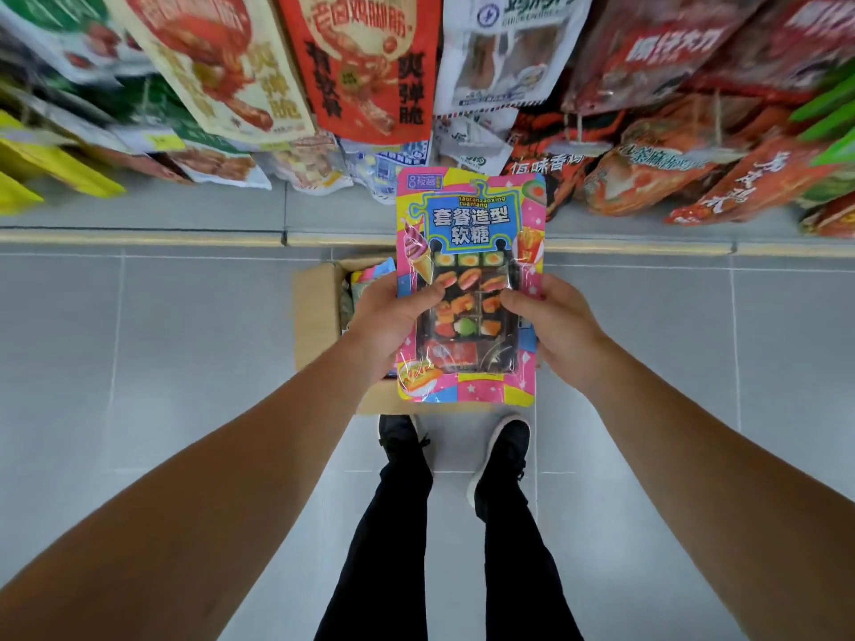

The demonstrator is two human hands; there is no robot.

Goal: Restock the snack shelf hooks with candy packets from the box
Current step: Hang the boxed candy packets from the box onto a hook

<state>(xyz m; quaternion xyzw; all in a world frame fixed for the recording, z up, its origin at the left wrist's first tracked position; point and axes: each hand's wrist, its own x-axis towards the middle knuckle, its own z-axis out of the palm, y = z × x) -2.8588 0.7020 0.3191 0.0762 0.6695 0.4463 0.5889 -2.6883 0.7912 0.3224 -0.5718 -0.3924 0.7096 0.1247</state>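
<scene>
So the person stands on a grey tiled floor [162,344] with loads of bare tile to both sides, and the only real crowding is up top, where hanging snack bags [365,62] dangle off the shelf and nearly reach the top edge of the candy packet [469,289]. A yellow strip [139,238] runs along the shelf base, marking where the floor ends.

Right in front of the black shoes [502,451] sits a cardboard box [317,316], flaps open, almost touching the toes. Most of it is hidden behind the packet and hands, but a few colourful packets [370,276] peek out at its far left corner; how many are in there is impossible to tell.

The candy packet is held up over the box, face to the camera, long axis running away from the person toward the shelf, printed title end pointing at the hanging bags. The left hand [393,326] is closed on its left edge, thumb lying across the clear window, and the right hand [553,323] is closed on the right edge the same way, fingers tucked behind.
</scene>
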